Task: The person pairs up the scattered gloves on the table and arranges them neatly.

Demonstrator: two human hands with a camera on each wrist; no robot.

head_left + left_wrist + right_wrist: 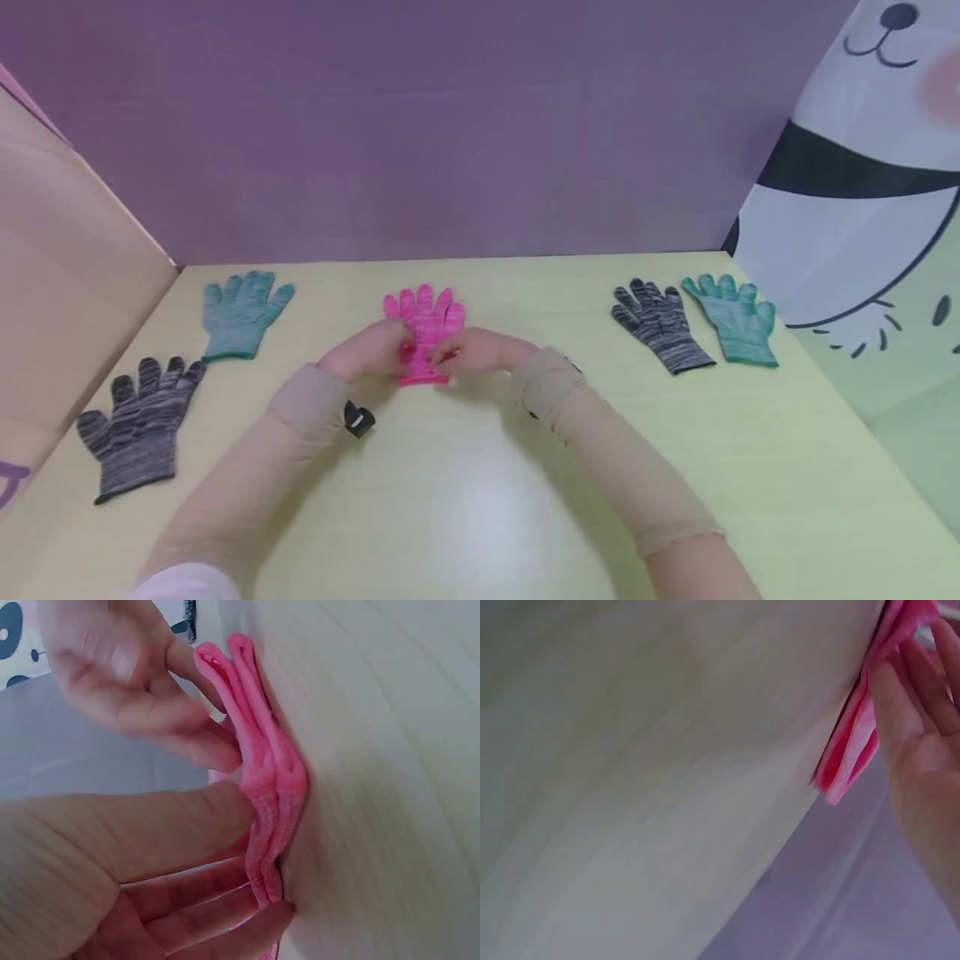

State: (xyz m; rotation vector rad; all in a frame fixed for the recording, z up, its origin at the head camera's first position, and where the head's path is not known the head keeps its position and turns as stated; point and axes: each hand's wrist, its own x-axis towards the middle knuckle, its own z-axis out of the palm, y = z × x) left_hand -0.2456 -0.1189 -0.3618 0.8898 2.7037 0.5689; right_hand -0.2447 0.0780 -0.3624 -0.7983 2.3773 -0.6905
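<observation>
Pink gloves, apparently two layered, flat at the counter's far middle. Left hand and right hand, apart, touch opposite sides, likely to steady the layers; cannot tell whether either pinches. Teal gloves and grey gloves: flat on both flanks, presumably leaving the middle for handling.

I see two bright pink, knitted fabric gloves stacked one on the other, lying left of centre toward the far side. Their fingers point far, slightly fanned; their doubled cuffs face near, the layered edges bending unevenly.
</observation>
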